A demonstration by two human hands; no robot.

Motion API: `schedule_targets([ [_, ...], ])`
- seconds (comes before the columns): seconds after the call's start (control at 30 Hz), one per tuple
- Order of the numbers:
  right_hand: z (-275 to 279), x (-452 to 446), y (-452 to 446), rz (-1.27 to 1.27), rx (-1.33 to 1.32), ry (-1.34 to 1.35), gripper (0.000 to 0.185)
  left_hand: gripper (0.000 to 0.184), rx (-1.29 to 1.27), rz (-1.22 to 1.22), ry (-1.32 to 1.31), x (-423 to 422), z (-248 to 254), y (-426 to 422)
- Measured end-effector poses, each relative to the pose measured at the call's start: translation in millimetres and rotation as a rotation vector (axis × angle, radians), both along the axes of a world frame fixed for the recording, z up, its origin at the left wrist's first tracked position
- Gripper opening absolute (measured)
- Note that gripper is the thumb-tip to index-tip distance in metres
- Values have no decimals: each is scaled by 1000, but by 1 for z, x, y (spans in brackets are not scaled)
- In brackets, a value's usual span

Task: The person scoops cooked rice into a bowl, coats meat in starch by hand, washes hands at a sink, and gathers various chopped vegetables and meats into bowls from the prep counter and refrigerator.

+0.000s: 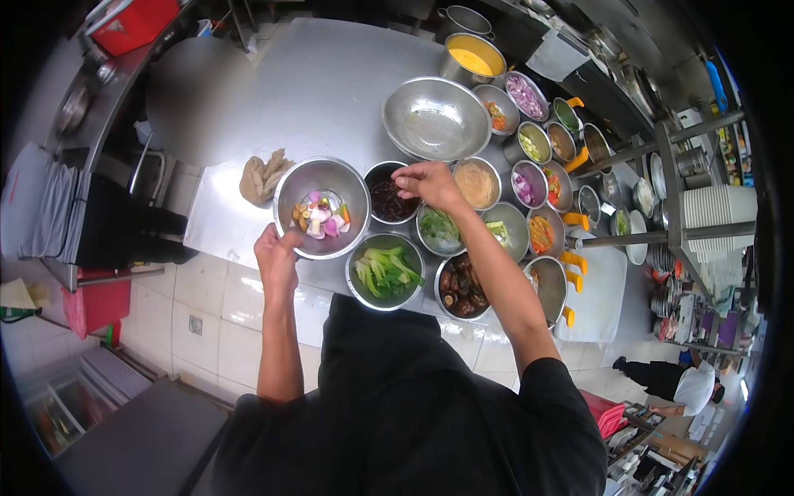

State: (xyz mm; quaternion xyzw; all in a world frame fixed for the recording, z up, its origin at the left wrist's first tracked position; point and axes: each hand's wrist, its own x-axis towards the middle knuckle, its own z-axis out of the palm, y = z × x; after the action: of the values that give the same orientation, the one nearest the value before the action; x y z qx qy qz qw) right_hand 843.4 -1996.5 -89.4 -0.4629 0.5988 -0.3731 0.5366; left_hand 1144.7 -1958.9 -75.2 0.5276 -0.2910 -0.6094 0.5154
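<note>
My left hand (277,255) grips the rim of a steel mixing bowl (321,175) at its lower left. Cut vegetables (318,217) in pink, white, orange and tan lie inside it. My right hand (432,183) hangs over a bowl of dark brown-black pieces (389,203), with its fingertips pinched together. Whether anything sits between those fingertips is too small to tell. Close by stand a bowl of leafy greens (385,271), a bowl of brown mushrooms (460,288) and a bowl of pale thin strands (475,183).
A large perforated colander (437,120) stands beyond my right hand. A crumpled tan cloth (263,176) lies left of the mixing bowl. Several containers of cut vegetables crowd the right, near a pot of yellow liquid (471,59). One person (691,387) is at far right, another (50,202) at left.
</note>
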Motion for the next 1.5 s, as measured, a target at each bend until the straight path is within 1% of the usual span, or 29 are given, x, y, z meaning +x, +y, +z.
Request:
schedule_targets([
  [0.1,26,4,6,-40,-20,-120,19,14,3,-30,-9,3,-12,-2],
  [0.2,62,20,12,-4,-62,-151,21,15,-46,-7,-27,-9,-9,-1],
  [0.3,86,50,21,44,-156,-148,19,22,-49,-61,19,-19,-7,1],
  [0.4,92,60,29,228,-371,394,17,25,-74,-122,61,-33,-2,3],
  [0.47,102,56,39,175,-367,427,18,27,-86,-166,123,-47,13,6],
  [0.53,107,42,51,145,-311,467,18,30,-92,-239,87,-56,16,9],
  [0.57,104,35,59,70,-419,411,19,30,-87,-272,91,-61,14,11],
  [0.67,116,11,92,-64,-329,384,16,29,-71,-363,97,-85,24,24],
  [0.7,114,3,105,-124,-366,323,15,29,-94,-399,118,-96,22,29],
  [0.73,120,-5,122,-193,-388,334,15,29,-118,-440,139,-107,23,36],
  [0.8,133,-24,163,-354,-424,364,14,31,-142,-540,54,-130,36,55],
  [0.83,135,-37,186,-429,-548,472,14,32,-169,-592,29,-143,41,65],
  [0.87,130,-53,220,-563,-633,496,12,33,-199,-668,25,-165,39,83],
  [0.93,139,-78,300,-769,-553,486,10,35,-150,-814,82,-198,27,119],
  [1.0,127,-108,391,-1063,-521,593,12,37,-120,-984,145,-253,32,165],
  [1.03,117,-120,438,-1180,-450,690,11,38,-88,-1080,188,-276,24,185],
  [1.07,111,-117,489,-1328,-319,807,13,40,11,-1151,173,-278,24,210],
  [1.13,80,-118,585,-1603,-165,1095,20,41,-14,-1314,192,-316,10,258],
  [1.17,62,-117,638,-1694,-15,1209,26,40,4,-1417,152,-338,0,279],
  [1.2,51,-107,688,-1766,149,1309,33,40,6,-1469,133,-356,2,304],
  [1.23,51,-93,733,-1873,288,1307,36,40,80,-1556,158,-372,0,327],
  [1.27,52,-77,784,-1884,494,1397,36,39,160,-1637,176,-388,-5,349],
  [1.3,73,-63,845,-1858,671,1475,38,40,212,-1711,57,-391,7,367],
  [1.33,85,-46,898,-1823,891,1637,40,37,220,-1760,72,-404,5,398],
  [1.37,111,-28,930,-1828,1029,1680,42,35,246,-1848,48,-415,2,409],
  [1.4,128,-17,983,-1903,1078,1773,41,32,270,-1928,27,-430,-2,432],
  [1.43,159,-6,1022,-1894,1181,1861,41,28,302,-1979,22,-442,-7,456],
  [1.47,189,4,1055,-1855,1273,1918,43,28,295,-2040,28,-452,-10,475],
  [1.5,224,8,1077,-1838,1467,1876,46,28,290,-2100,33,-464,-13,490],
])
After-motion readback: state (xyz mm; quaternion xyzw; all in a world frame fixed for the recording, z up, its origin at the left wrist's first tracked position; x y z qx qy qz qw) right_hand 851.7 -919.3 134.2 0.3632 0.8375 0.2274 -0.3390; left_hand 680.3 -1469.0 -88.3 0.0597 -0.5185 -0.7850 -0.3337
